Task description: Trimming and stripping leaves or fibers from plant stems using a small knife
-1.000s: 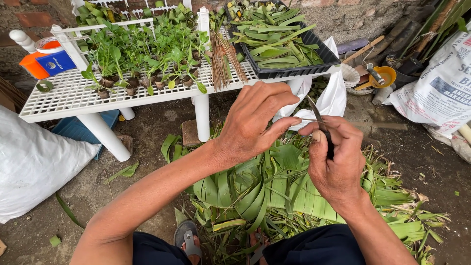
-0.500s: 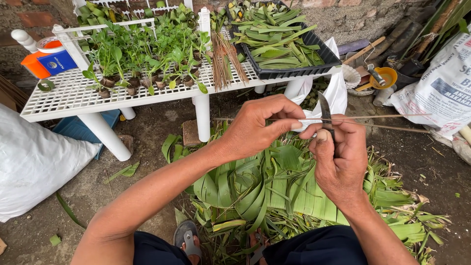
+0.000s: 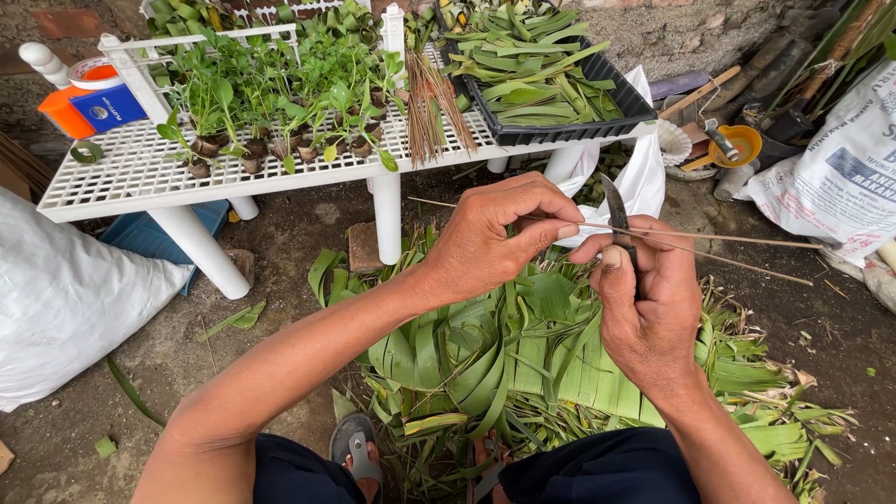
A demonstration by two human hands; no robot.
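Note:
My left hand (image 3: pixel 499 238) pinches a thin pale leaf rib stick (image 3: pixel 719 239) that runs level to the right. My right hand (image 3: pixel 649 303) grips a small dark knife (image 3: pixel 616 210), blade up, its edge resting against the stick by my thumb. A second thin stick (image 3: pixel 747 264) lies slanting just under the first. Below both hands a heap of green palm leaf strips (image 3: pixel 523 364) covers the ground between my knees.
A white mesh rack (image 3: pixel 140 173) at the back holds small potted seedlings (image 3: pixel 280 103), a bundle of sticks (image 3: pixel 434 103) and a black tray of cut leaves (image 3: pixel 541 75). White sacks lie at far left (image 3: pixel 65 289) and far right (image 3: pixel 840 168). An orange funnel (image 3: pixel 742 145) sits at the right.
The stick has come to lie level across both hands, pulled out to the right. My left hand shifted slightly left along it and the knife stands more upright.

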